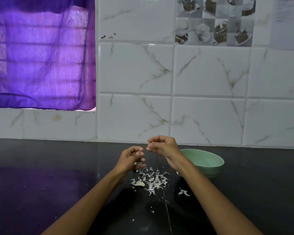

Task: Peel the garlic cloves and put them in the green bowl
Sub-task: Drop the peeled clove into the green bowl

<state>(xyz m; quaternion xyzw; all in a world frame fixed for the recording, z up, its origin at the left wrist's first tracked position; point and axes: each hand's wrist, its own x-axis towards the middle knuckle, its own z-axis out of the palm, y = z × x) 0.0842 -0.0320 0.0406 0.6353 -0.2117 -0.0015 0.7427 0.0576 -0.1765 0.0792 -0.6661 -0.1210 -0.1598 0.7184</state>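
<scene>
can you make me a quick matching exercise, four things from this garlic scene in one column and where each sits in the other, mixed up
Things
1. green bowl
2. garlic skins
3. purple curtain
4. right hand

Places
A. over the window, upper left
B. raised above the counter, fingers pinching a small pale piece
C. scattered on the dark counter between the forearms
D. on the counter, right of the hands

Pairs: 1-D, 2-C, 3-A, 4-B

Peel scraps [151,181] litter counter [58,184]; bowl [209,162] right.

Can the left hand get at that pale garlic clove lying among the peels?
Probably yes: the left hand is just above and behind the pale garlic clove on the black counter, with only loose peels around it.
</scene>
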